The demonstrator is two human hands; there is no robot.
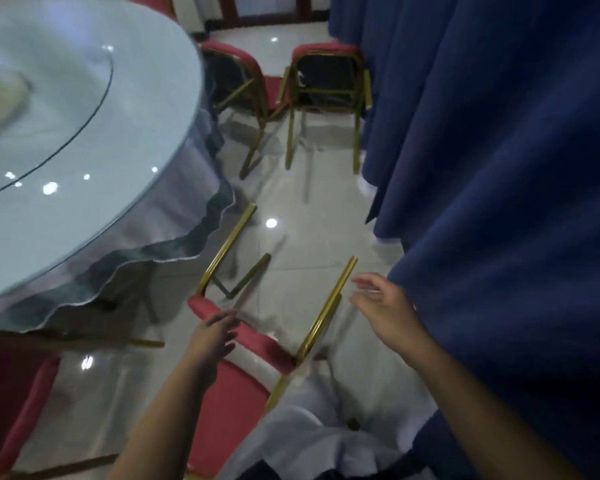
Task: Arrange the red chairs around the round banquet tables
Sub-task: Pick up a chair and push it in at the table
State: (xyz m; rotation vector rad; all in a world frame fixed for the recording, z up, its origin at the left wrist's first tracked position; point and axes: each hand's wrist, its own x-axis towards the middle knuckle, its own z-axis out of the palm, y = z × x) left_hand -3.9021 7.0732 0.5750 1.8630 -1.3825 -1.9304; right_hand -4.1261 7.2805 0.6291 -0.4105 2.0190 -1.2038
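Note:
A red chair (238, 388) with gold legs is tipped right in front of me, its legs pointing away over the floor. My left hand (215, 336) rests on the chair's red padded edge with fingers fairly straight. To the right, my right hand (383, 304) hovers with spread fingers just beside one gold leg (326, 313), holding nothing. The round banquet table (146, 216), covered in clear plastic with a glass turntable, fills the left. Two more red chairs (238, 69) (326, 50) stand upright farther back. The view is motion-blurred.
A dark blue curtain (499, 202) hangs along the whole right side, close to my right arm. Another red chair (18, 393) sits at the lower left by the table. Glossy tiled floor (302, 216) runs between table and curtain. White cloth (326, 434) lies below.

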